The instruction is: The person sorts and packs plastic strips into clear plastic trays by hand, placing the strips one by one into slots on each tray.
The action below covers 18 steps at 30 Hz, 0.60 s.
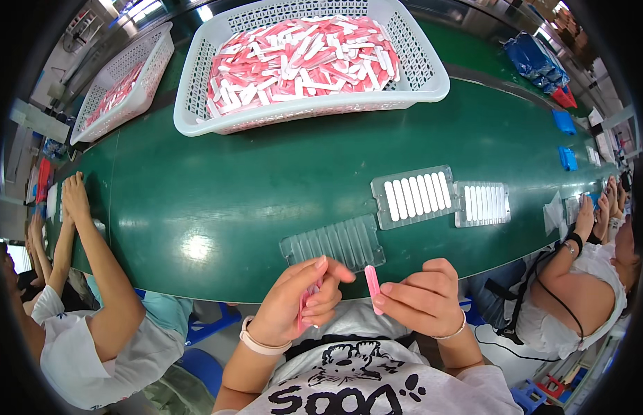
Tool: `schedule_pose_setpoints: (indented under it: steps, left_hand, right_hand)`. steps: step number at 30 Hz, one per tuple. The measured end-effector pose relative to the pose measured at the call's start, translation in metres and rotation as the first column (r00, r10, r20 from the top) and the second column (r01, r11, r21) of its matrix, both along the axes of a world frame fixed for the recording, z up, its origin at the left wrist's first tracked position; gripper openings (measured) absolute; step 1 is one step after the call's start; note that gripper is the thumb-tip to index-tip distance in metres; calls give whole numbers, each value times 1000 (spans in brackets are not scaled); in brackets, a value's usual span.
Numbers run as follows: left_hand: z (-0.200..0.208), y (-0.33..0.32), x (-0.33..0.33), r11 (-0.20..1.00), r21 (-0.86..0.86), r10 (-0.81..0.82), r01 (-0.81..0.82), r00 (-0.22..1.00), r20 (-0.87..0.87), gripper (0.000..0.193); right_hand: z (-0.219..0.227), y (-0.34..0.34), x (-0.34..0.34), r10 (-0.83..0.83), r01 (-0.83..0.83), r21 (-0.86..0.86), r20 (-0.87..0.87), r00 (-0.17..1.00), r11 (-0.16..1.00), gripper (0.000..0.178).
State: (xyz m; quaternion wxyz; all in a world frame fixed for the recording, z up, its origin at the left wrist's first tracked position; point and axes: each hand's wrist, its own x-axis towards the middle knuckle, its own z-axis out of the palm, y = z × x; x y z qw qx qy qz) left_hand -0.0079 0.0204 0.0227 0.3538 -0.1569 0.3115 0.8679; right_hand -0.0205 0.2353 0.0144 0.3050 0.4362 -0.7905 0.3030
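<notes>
My right hand point(424, 299) pinches one small pink nail file point(373, 289), a flat strip with rounded ends, between thumb and fingertips. It points up and away from me. My left hand point(299, 301) is curled around several more pink nail files point(306, 304), largely hidden by the fingers; its index finger reaches toward the right. Just beyond both hands lies a clear plastic tray point(335, 243) with ridged slots and no strips visible in them. Farther right, a clear tray point(413, 196) holds a row of white strips, and a similar filled tray point(482, 204) adjoins it.
A big white basket point(314, 107) heaped with pink and white strips stands at the far side of the green table point(197, 187). Another basket point(138, 100) is at far left. Co-workers' arms point(93, 242) rest at the left edge and a person point(577, 277) sits at right.
</notes>
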Motion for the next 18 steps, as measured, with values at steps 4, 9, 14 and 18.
schedule_pose_setpoints:
  steps: [4,9,14,18]
  left_hand:
    - [-6,-2,6,999,11,37,-37,999,-15,54]
    - [1,3,2,998,-27,56,-56,998,15,58]
    - [-8,-3,4,988,129,77,-82,996,48,58]
    - [-10,-11,2,947,243,178,-210,973,144,58]
  right_hand:
    - [-7,-2,-2,-9,9,-11,3,1000,1000,20]
    - [-17,-7,-11,15,2,-120,135,991,993,24]
    - [2,-6,-28,-52,65,-4,545,837,998,19]
    - [16,0,-59,77,-293,189,705,705,937,20]
